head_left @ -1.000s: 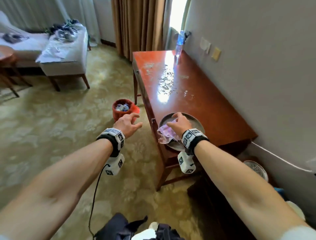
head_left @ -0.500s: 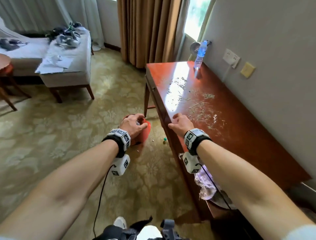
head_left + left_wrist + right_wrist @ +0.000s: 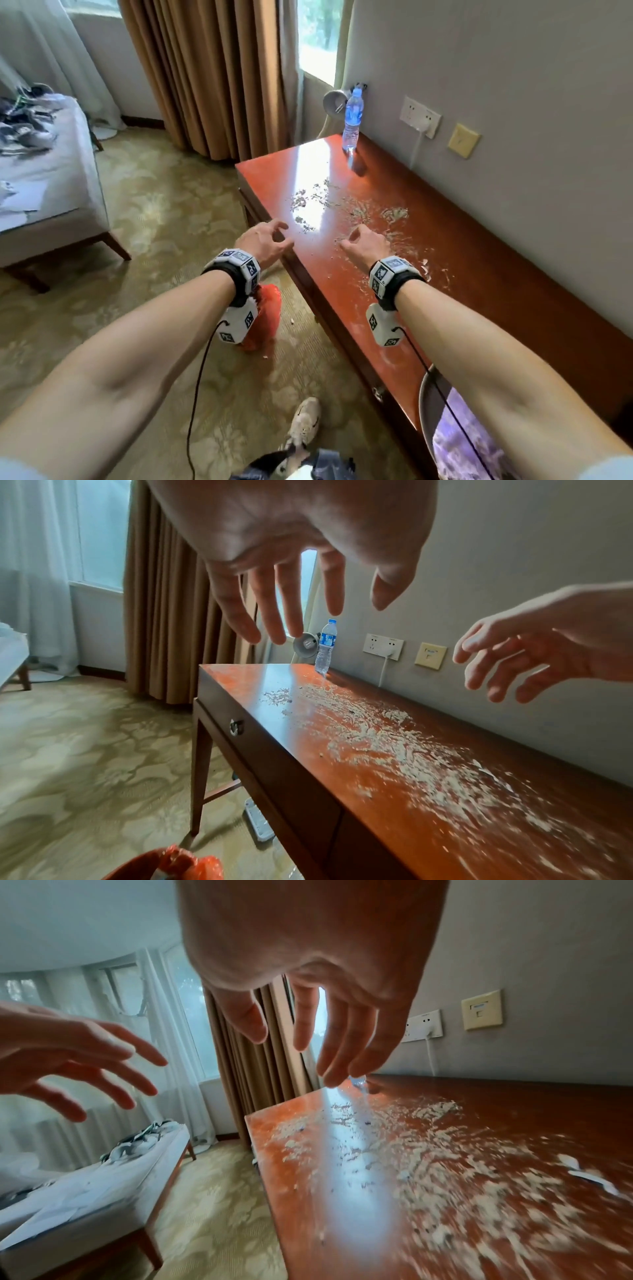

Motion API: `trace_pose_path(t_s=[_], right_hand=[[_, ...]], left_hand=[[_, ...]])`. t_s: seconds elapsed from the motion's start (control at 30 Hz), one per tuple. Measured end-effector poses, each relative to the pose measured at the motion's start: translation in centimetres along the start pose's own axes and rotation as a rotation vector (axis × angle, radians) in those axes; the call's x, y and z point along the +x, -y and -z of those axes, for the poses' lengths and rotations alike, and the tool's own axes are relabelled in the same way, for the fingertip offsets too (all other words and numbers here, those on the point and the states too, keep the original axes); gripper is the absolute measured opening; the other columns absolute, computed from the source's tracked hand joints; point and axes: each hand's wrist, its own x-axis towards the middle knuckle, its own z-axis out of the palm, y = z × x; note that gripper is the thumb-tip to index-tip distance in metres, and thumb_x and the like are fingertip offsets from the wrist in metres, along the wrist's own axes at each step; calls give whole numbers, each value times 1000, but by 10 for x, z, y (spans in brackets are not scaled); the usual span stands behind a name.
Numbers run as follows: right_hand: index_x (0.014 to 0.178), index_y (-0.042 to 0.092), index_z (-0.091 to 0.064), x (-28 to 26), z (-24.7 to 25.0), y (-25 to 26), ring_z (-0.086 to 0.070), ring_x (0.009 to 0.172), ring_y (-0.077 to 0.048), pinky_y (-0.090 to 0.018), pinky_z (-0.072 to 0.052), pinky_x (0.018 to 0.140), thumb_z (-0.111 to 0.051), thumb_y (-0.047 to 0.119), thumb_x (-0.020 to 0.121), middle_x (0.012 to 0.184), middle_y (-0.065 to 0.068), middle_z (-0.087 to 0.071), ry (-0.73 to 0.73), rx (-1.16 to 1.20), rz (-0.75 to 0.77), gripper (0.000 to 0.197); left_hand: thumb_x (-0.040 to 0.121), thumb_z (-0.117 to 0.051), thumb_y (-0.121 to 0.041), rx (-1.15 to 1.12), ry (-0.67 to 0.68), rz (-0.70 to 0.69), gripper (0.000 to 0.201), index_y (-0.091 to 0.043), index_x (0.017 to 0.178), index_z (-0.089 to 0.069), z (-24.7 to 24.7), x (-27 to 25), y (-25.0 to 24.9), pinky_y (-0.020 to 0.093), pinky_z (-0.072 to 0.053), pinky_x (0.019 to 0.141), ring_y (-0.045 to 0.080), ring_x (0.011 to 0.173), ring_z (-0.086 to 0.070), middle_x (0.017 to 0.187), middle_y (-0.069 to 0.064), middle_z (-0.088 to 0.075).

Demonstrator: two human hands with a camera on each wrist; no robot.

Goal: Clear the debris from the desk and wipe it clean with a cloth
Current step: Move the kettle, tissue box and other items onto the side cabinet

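Note:
Pale crumbs and shreds of debris [image 3: 363, 209] [image 3: 394, 745] [image 3: 428, 1150] lie scattered over the middle of the glossy red-brown desk [image 3: 479, 274]. My right hand [image 3: 351, 238] [image 3: 308, 1037] hovers just above the near end of the debris, fingers loose and empty. Over the desk's left edge hangs my left hand [image 3: 282, 236] [image 3: 284, 610], fingers spread, holding nothing. A purple cloth [image 3: 452, 452] lies in a metal basin [image 3: 426, 404] on the near end of the desk, behind my right forearm.
A red bin [image 3: 269, 315] [image 3: 181, 864] stands on the carpet beside the desk, under my left wrist. A water bottle [image 3: 352, 120] stands at the desk's far end by the wall sockets [image 3: 419, 116]. A white bench [image 3: 51, 192] sits at the left.
My right hand has left the purple cloth in the basin and moved forward along the desk to the debris. My left hand passed over the red bin to the desk's left edge.

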Motion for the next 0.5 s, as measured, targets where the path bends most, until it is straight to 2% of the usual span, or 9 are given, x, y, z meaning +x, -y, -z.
trace_pose_path(t_s=[0.07, 0.13, 0.2, 0.33, 0.43, 0.5], right_hand=[[99, 13, -57, 35, 8, 4, -62, 81, -22, -32, -52, 69, -60, 38, 86, 90, -6, -65, -39, 64, -40, 28], [97, 9, -59, 63, 17, 5, -59, 78, -21, -27, -43, 59, -61, 33, 87, 90, -8, -65, -54, 116, -55, 26], [94, 10, -58, 88, 29, 3, -58, 78, -22, -27, -41, 61, -61, 31, 87, 88, -7, -64, -63, 143, -64, 23], [90, 14, -52, 126, 47, -13, -59, 78, -19, -28, -48, 64, -62, 35, 88, 85, -2, -62, -37, 152, -133, 23], [96, 15, -56, 151, 62, -23, -56, 79, -19, -27, -42, 63, -59, 36, 89, 87, -1, -59, -46, 90, -199, 22], [98, 16, -58, 167, 70, -28, -56, 84, -23, -28, -41, 71, -58, 40, 89, 93, -3, -61, -46, 48, -251, 26]], left_hand=[[90, -54, -53, 32, 19, -5, 41, -29, 124, -55, 4, 39, -4, 33, -50, 86, 21, 99, -61, 115, 2, -65], [90, -52, -55, 75, 47, -13, 43, -30, 125, -54, 9, 72, -10, 33, -50, 85, 22, 98, -61, 114, 0, -64], [91, -51, -55, 110, 59, -33, 42, -30, 124, -54, 16, 106, -20, 33, -51, 84, 21, 96, -61, 111, 0, -65], [92, -48, -55, 135, 69, -97, 36, -32, 118, -55, 21, 167, -40, 34, -53, 82, 20, 89, -63, 104, -3, -68], [94, -47, -54, 122, 78, -117, 35, -30, 117, -55, 19, 208, -60, 33, -53, 78, 19, 84, -64, 97, -4, -71], [93, -47, -56, 117, 88, -136, 36, -29, 116, -56, 16, 236, -70, 32, -53, 76, 20, 82, -64, 96, -3, -70]])
